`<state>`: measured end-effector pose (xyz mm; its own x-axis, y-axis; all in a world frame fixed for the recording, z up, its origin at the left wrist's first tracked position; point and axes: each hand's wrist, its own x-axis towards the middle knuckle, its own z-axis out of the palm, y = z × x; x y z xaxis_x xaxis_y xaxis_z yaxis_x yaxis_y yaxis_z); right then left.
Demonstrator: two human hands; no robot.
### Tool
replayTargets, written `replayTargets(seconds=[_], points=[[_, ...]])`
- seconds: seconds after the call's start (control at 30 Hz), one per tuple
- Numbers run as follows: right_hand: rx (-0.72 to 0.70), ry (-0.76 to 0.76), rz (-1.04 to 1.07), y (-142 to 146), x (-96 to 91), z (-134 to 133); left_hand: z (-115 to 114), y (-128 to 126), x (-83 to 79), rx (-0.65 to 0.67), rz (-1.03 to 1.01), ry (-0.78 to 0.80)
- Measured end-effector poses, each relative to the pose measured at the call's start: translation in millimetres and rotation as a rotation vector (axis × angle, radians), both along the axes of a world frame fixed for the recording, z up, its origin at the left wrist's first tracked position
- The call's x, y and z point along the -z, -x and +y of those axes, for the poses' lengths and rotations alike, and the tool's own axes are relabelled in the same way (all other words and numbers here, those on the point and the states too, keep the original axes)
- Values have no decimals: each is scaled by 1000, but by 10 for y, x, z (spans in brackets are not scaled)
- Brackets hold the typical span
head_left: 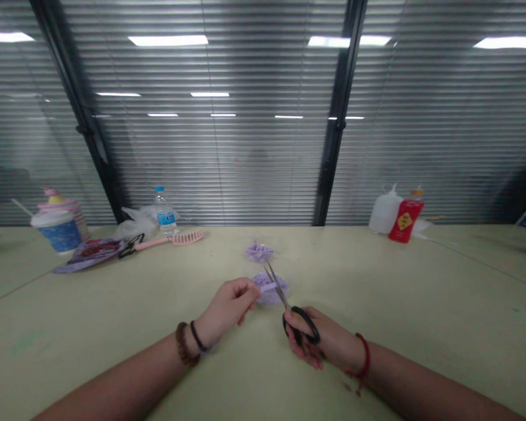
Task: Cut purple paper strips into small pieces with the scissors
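My left hand [229, 308] is closed in a pinch on a thin purple strip [268, 286], held just above the table. My right hand [319, 342] grips black-handled scissors [289, 307] whose blades are slightly apart around the strip's free end. Directly behind the blades lies a heap of purple material [272, 290] on clear wrap. A second small purple bundle [259, 252] sits farther back on the table.
On the pale green table [114, 316], far left: a blue and white cup [58, 229], a purple pouch [90, 252], a pink comb [175, 238], a water bottle [165, 211]. Far right: a white bottle [384, 210] and a red bottle [405, 219]. Window blinds behind.
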<state>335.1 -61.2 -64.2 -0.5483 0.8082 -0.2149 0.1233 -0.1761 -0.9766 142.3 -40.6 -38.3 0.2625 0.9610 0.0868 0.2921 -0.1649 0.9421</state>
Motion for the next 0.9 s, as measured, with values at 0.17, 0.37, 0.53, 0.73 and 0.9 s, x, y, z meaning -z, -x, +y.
replayTargets(seconds=[0.17, 0.37, 0.53, 0.73, 0.9], points=[[53, -38, -83, 11, -25, -12, 45, 14, 50, -53, -47, -23], [-50, -14, -41, 30, -6, -25, 39, -1, 64, -107, -106, -4], [-55, -18, -61, 44, -33, -40, -42, -52, 61, -20, -65, 24], [-50, -31, -70, 48, -34, -35, -70, -74, 63, 8, -33, 19], [-61, -48, -103, 37, -37, -33, -57, -69, 60, 4, -29, 27]])
